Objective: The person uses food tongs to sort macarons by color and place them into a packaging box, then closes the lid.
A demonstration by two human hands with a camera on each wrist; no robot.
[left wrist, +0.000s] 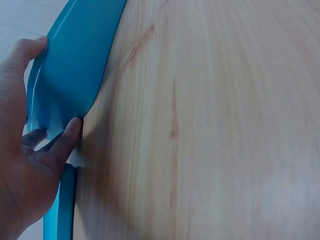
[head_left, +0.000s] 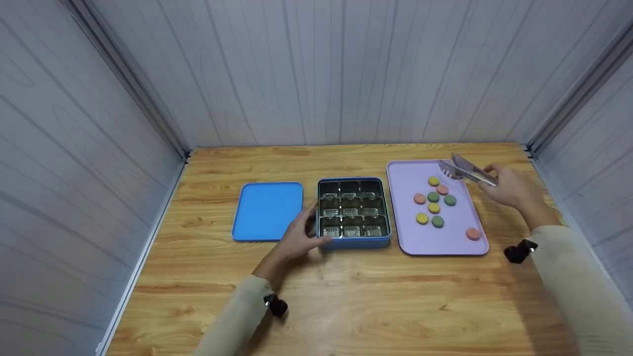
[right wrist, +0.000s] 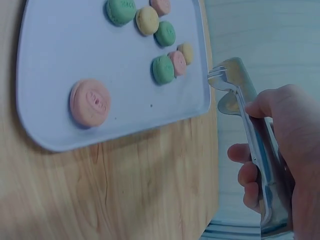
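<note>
2 hands, right hand (head_left: 509,188) gripping tongs (head_left: 465,170), left hand (head_left: 301,237) touching box (head_left: 353,210)

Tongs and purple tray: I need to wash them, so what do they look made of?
The silver tongs look like polished metal, given their bright reflections. The flat lilac tray looks like matte plastic or silicone; its even, dull surface leaves that open.

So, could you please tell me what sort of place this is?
Probably a small staged work booth, not a real kitchen: plain grey panel walls close in a wooden table, which holds only a blue compartment box, its lid and a lilac tray of macarons.
</note>
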